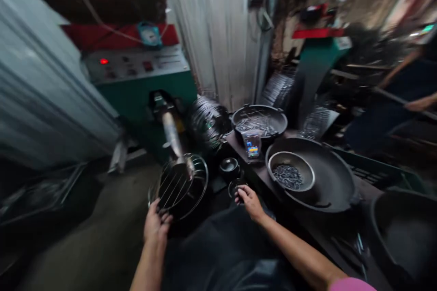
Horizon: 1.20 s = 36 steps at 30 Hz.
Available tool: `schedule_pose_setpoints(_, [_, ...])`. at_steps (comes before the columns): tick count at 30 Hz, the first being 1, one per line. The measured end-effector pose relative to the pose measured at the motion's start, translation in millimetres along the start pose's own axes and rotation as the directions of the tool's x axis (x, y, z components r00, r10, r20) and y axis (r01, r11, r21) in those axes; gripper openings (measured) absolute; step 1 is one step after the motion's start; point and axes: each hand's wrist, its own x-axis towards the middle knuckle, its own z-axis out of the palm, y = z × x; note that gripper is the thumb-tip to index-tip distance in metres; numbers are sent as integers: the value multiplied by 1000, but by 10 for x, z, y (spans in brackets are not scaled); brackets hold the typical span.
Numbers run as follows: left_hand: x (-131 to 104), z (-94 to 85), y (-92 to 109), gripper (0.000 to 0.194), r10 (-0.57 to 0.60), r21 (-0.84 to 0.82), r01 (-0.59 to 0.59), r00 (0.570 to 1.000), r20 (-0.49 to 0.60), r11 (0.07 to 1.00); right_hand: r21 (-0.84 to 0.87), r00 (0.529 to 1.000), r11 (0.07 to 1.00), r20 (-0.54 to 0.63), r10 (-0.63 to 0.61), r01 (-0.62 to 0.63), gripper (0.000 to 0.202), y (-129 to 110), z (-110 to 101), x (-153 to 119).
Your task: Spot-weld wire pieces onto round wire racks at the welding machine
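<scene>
My left hand (157,225) has its fingers closed on the near left edge of a round wire rack (177,191) with parallel bars. The rack is under the electrode arm (173,136) of a green machine, which looks like a spot welder (143,77). My right hand (251,202) is pinched near my lap, to the right of the rack. What its fingers hold is too small and blurred to name. Just beyond it is a small dark bowl (229,166).
On the bench at right, a dark pan (332,177) holds a smaller bowl (309,170) of short metal pieces. Behind it are a plastic cup (251,144) and a pan of wires (282,120). Stacked wire rings (210,120) lie by the machine. Another person's hand (419,103) shows far right.
</scene>
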Motion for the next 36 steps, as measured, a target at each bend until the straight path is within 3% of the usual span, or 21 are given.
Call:
schedule_pose_setpoints(2, [-21,-83,37,36,-50,-134,43,998,-47,990,66,992,997,119,-35,27,31,-211,311,3])
schedule_pose_setpoints(4, [-44,-25,74,40,-19,-171,7,998,-66,985,94,974,994,213,-79,60,30,-360,630,-43])
schedule_pose_setpoints(7, [-87,80,94,44,47,-160,-58,997,-69,985,111,947,990,301,-113,83,27,-417,992,-107])
schedule_pose_setpoints(9, [-100,90,87,46,75,-146,-85,995,-70,986,101,942,991,315,-112,84,26,-375,1112,-95])
schedule_pose_setpoints(14, [-31,14,83,46,96,-154,-106,993,-70,982,-38,956,997,287,-55,69,23,-250,1092,91])
schedule_pose_setpoints(21, [72,7,141,45,129,-154,-132,991,-30,979,-233,934,968,358,0,89,17,-274,1053,256])
schedule_pose_setpoints(36, [157,-33,281,46,151,-145,-157,987,-53,977,-72,932,996,360,-23,52,21,-269,1211,308])
